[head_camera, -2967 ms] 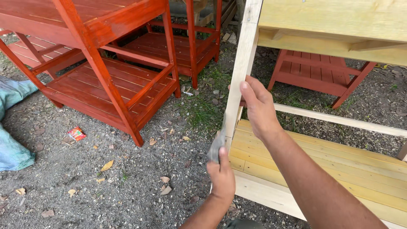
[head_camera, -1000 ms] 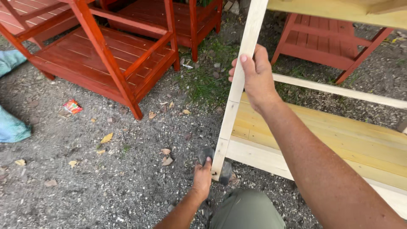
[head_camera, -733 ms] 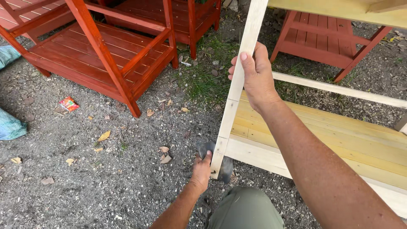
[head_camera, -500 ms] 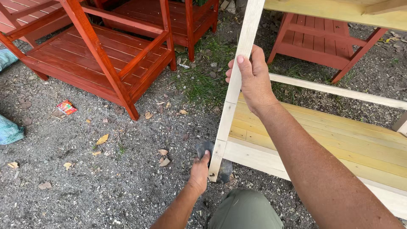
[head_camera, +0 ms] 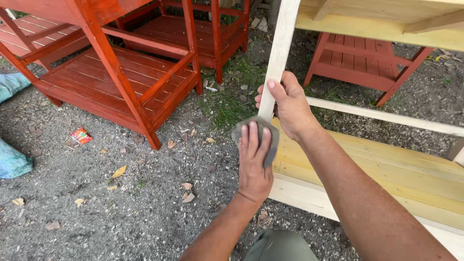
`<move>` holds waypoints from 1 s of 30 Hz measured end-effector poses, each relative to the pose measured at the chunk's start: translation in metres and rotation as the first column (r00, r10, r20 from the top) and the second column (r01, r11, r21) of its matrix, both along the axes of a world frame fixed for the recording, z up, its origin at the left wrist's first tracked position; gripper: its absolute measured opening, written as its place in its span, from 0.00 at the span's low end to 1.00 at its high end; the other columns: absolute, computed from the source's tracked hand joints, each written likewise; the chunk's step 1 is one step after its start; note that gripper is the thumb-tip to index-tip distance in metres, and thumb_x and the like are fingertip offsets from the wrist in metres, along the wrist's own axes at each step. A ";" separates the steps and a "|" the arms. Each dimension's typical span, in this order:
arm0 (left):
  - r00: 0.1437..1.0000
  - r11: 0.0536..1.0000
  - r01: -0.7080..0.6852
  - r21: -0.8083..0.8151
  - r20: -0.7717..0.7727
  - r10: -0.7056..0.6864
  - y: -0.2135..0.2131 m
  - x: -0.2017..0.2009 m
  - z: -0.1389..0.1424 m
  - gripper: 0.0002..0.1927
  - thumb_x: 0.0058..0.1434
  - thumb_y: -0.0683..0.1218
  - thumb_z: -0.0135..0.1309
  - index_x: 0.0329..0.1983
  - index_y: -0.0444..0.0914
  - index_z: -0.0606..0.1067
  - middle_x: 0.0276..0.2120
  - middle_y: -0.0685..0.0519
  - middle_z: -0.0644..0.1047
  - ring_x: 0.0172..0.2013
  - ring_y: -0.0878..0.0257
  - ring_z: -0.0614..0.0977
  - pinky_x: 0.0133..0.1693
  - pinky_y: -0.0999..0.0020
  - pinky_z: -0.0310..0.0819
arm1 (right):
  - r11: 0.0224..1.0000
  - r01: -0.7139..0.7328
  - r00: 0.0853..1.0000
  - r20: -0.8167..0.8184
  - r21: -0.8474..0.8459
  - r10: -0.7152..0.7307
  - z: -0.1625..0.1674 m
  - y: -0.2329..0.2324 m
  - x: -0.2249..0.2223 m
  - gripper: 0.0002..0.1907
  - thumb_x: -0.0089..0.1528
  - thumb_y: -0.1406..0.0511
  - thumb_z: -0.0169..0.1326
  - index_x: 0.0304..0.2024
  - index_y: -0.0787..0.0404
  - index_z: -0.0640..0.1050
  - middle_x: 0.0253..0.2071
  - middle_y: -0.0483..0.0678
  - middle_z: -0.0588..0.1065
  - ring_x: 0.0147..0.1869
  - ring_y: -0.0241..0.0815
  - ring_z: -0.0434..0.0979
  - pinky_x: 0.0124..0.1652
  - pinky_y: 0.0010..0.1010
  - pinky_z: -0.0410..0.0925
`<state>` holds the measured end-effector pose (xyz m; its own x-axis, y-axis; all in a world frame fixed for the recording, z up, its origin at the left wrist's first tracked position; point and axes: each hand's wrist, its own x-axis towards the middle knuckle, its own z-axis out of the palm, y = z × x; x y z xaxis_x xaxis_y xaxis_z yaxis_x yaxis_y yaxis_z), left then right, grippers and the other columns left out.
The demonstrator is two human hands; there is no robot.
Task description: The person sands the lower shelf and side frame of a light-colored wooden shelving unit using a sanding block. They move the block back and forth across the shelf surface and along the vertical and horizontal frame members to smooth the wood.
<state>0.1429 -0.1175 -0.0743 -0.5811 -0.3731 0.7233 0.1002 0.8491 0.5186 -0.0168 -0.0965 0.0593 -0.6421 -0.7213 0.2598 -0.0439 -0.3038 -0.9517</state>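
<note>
- The left hand [head_camera: 254, 162] lies flat, fingers stretched out and close together, and presses a grey sanding pad [head_camera: 269, 145] against the pale wooden leg [head_camera: 279, 53] of an unpainted shelf. The flat palm seems to spread the pressure over the whole pad.
- The sanding pad sits low on the leg, just above the place where the leg meets the lower shelf [head_camera: 386, 169] of yellowish boards. Most of the pad is hidden under the fingers; only its edges show.
- The right hand [head_camera: 290, 104] is closed around the same leg, just above the pad, thumb at the front. This grip probably keeps the leg from shaking while the other hand rubs.
- A thin pale rail [head_camera: 386, 117] runs from the leg toward the right, above the lower shelf.
- The leg leans a little and goes up out of the picture, beside the upper shelf [head_camera: 377, 24].
- To the left stand red painted shelves [head_camera: 121, 72] on the gravel ground [head_camera: 96, 212], well apart from the hands.
- A small red wrapper [head_camera: 80, 136] and dry leaves [head_camera: 119, 171] lie on the gravel near them.
- At the bottom edge a knee in olive trousers [head_camera: 280, 246] is visible.
</note>
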 end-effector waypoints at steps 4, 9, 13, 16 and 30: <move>0.981 0.976 0.060 -0.207 0.195 -0.019 0.006 0.030 -0.008 0.37 0.53 0.42 0.52 0.71 0.39 0.66 0.73 0.42 0.56 0.73 0.32 0.49 0.67 0.30 0.38 | 0.993 -0.033 0.999 0.025 0.109 0.031 0.009 0.008 -0.011 0.13 0.68 0.62 0.51 0.53 0.59 0.72 0.44 0.49 0.79 0.49 0.41 0.82 0.48 0.36 0.75; 0.979 0.953 -0.032 -0.302 0.182 0.091 -0.016 -0.013 0.015 0.37 0.55 0.40 0.51 0.72 0.36 0.65 0.74 0.47 0.59 0.74 0.39 0.53 0.71 0.35 0.41 | 0.992 -0.053 0.997 0.054 0.117 0.047 0.017 0.010 -0.013 0.16 0.69 0.58 0.48 0.51 0.62 0.75 0.44 0.51 0.81 0.50 0.44 0.82 0.52 0.37 0.74; 0.994 0.939 -0.079 -0.335 0.040 0.098 -0.026 -0.048 0.048 0.36 0.56 0.39 0.50 0.72 0.34 0.65 0.76 0.48 0.59 0.76 0.43 0.53 0.73 0.38 0.42 | 0.985 -0.043 0.996 0.086 0.166 0.029 0.027 0.018 -0.022 0.30 0.71 0.48 0.36 0.50 0.63 0.80 0.44 0.51 0.81 0.50 0.42 0.81 0.55 0.37 0.71; 0.988 0.958 -0.029 -0.284 0.136 0.070 -0.013 -0.027 0.042 0.36 0.55 0.39 0.50 0.71 0.30 0.64 0.75 0.44 0.57 0.74 0.38 0.51 0.71 0.37 0.41 | 0.970 0.034 0.999 -0.026 0.242 -0.028 0.034 0.024 -0.031 0.34 0.70 0.45 0.35 0.50 0.63 0.80 0.46 0.50 0.82 0.52 0.41 0.81 0.55 0.35 0.69; 0.986 0.957 -0.010 -0.291 -0.164 -0.039 -0.048 -0.091 0.179 0.37 0.57 0.34 0.50 0.73 0.32 0.63 0.76 0.44 0.57 0.76 0.39 0.53 0.73 0.44 0.50 | 0.994 0.108 0.988 -0.106 -0.035 -0.111 0.100 0.029 -0.045 0.34 0.71 0.46 0.32 0.63 0.64 0.73 0.58 0.52 0.77 0.57 0.43 0.77 0.58 0.38 0.69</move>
